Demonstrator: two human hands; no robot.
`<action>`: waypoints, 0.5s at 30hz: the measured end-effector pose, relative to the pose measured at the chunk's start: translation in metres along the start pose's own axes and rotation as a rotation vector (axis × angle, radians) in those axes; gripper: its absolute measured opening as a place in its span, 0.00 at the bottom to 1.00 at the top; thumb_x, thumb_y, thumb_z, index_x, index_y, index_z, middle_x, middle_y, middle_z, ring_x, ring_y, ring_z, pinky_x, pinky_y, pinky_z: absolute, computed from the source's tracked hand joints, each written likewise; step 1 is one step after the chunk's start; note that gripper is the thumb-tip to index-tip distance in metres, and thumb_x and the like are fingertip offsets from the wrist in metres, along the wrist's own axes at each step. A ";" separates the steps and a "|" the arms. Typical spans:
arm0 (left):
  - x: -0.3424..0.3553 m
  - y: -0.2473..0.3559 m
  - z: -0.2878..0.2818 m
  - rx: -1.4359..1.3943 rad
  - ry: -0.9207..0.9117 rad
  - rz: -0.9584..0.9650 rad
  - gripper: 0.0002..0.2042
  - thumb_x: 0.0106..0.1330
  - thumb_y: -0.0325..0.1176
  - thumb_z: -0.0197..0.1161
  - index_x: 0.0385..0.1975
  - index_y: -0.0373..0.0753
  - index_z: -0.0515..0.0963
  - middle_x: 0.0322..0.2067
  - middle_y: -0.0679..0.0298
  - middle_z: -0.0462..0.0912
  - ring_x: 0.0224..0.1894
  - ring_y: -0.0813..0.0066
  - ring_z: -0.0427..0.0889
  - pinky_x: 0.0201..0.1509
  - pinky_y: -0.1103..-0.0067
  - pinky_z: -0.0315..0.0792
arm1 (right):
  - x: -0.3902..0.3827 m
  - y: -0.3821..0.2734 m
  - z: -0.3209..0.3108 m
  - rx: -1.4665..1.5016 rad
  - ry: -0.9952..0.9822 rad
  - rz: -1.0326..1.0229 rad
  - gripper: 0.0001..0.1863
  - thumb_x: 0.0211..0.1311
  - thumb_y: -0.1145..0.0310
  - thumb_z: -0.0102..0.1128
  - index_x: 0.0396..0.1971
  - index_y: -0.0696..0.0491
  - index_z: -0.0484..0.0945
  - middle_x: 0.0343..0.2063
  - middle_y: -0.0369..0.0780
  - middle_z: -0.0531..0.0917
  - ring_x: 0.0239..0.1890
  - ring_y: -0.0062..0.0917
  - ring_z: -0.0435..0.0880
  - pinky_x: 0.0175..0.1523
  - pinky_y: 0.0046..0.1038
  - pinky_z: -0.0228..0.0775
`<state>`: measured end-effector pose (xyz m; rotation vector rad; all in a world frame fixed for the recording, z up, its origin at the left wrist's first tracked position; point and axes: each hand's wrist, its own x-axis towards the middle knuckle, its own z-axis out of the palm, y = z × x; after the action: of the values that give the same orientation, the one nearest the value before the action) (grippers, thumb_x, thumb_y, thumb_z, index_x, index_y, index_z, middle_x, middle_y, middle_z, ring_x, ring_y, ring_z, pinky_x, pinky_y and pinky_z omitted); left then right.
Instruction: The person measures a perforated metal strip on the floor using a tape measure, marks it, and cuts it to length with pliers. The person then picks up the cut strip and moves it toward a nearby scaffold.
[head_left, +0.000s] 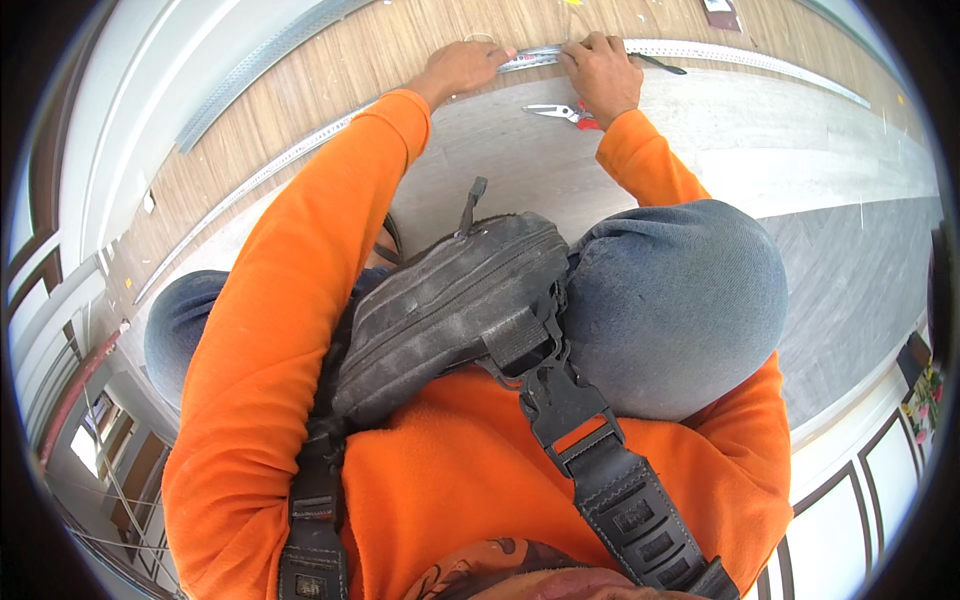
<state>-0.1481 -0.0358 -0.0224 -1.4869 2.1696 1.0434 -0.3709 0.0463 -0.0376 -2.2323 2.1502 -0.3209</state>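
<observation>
My left hand (465, 70) and right hand (603, 82) are at the top of the view, fingers closed on a long, thin metal strip (750, 60) lying across the wood-look board (370, 40). A short section with small markings (530, 58) lies between them. A thin black object (665, 66) pokes out to the right of my right hand; what it is, I cannot make out. Just below that hand lie snips (560, 113) with pale blades and red handles.
A grey perforated metal profile (230, 95) lies along the upper left. My knees (670, 300) and a black strapped bag (440, 310) fill the middle. Grey plank flooring (850, 280) spreads to the right, white panelling (880, 470) beyond. A red pipe (75, 385) shows at lower left.
</observation>
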 end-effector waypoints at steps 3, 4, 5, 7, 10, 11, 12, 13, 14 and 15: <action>-0.002 -0.001 0.005 -0.036 0.084 0.035 0.33 0.77 0.64 0.38 0.62 0.46 0.79 0.58 0.53 0.83 0.61 0.53 0.80 0.65 0.59 0.72 | 0.001 0.000 0.000 -0.017 -0.005 0.003 0.11 0.68 0.52 0.61 0.43 0.36 0.88 0.42 0.32 0.82 0.56 0.31 0.78 0.52 0.50 0.77; -0.001 -0.001 0.006 -0.039 0.091 0.038 0.34 0.76 0.65 0.38 0.62 0.46 0.79 0.57 0.52 0.83 0.61 0.53 0.80 0.64 0.59 0.72 | 0.001 0.000 0.000 -0.014 -0.001 -0.001 0.10 0.68 0.52 0.61 0.43 0.35 0.88 0.42 0.32 0.82 0.56 0.31 0.78 0.53 0.50 0.77; -0.001 -0.001 0.007 -0.042 0.098 0.042 0.34 0.76 0.65 0.38 0.62 0.45 0.79 0.57 0.52 0.83 0.60 0.52 0.81 0.63 0.59 0.72 | 0.002 0.001 0.000 -0.011 0.004 -0.005 0.10 0.68 0.52 0.61 0.43 0.35 0.88 0.43 0.32 0.82 0.56 0.31 0.78 0.53 0.50 0.77; -0.003 0.005 0.002 -0.031 0.064 0.023 0.36 0.75 0.66 0.40 0.61 0.42 0.80 0.57 0.50 0.83 0.59 0.52 0.81 0.62 0.59 0.73 | 0.002 0.001 -0.003 -0.008 -0.004 -0.004 0.10 0.68 0.52 0.62 0.43 0.36 0.88 0.43 0.32 0.82 0.56 0.31 0.78 0.54 0.50 0.76; 0.003 0.003 0.001 -0.027 -0.006 -0.047 0.39 0.71 0.69 0.44 0.60 0.37 0.80 0.56 0.46 0.83 0.59 0.50 0.82 0.60 0.60 0.73 | 0.000 -0.001 -0.006 -0.012 0.001 -0.023 0.10 0.67 0.53 0.63 0.42 0.37 0.88 0.44 0.31 0.82 0.56 0.31 0.78 0.55 0.50 0.76; 0.006 0.001 0.004 -0.049 0.000 -0.062 0.41 0.69 0.70 0.45 0.59 0.35 0.80 0.56 0.45 0.83 0.59 0.49 0.82 0.60 0.61 0.73 | -0.003 0.000 -0.003 -0.020 0.030 -0.044 0.10 0.67 0.54 0.63 0.42 0.37 0.88 0.44 0.31 0.82 0.56 0.31 0.78 0.55 0.50 0.76; 0.008 0.000 0.005 -0.071 0.004 -0.075 0.42 0.67 0.71 0.47 0.58 0.34 0.80 0.55 0.44 0.83 0.59 0.49 0.82 0.60 0.61 0.73 | -0.005 0.000 -0.003 -0.030 0.058 -0.063 0.09 0.67 0.54 0.64 0.42 0.37 0.88 0.44 0.31 0.82 0.56 0.31 0.78 0.55 0.50 0.76; 0.011 -0.001 0.005 -0.080 0.002 -0.083 0.42 0.66 0.71 0.48 0.57 0.34 0.81 0.54 0.44 0.83 0.59 0.49 0.82 0.59 0.61 0.73 | -0.006 0.001 -0.004 -0.007 0.049 -0.062 0.09 0.66 0.55 0.64 0.42 0.38 0.88 0.44 0.32 0.83 0.56 0.31 0.78 0.55 0.50 0.75; 0.013 -0.003 0.005 -0.089 0.000 -0.092 0.43 0.65 0.72 0.49 0.56 0.34 0.82 0.53 0.44 0.84 0.59 0.49 0.82 0.59 0.62 0.73 | -0.008 0.001 -0.005 0.016 0.040 -0.063 0.09 0.66 0.55 0.64 0.41 0.38 0.88 0.44 0.32 0.83 0.56 0.31 0.78 0.55 0.50 0.75; 0.013 0.000 0.004 -0.097 -0.005 -0.098 0.43 0.64 0.72 0.49 0.55 0.34 0.82 0.53 0.43 0.84 0.59 0.49 0.82 0.59 0.62 0.74 | -0.011 0.001 -0.007 0.039 0.030 -0.058 0.09 0.66 0.56 0.65 0.41 0.38 0.88 0.44 0.32 0.83 0.56 0.31 0.78 0.55 0.50 0.75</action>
<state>-0.1539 -0.0413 -0.0330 -1.6134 2.0470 1.1313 -0.3735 0.0580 -0.0322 -2.2873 2.0772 -0.3966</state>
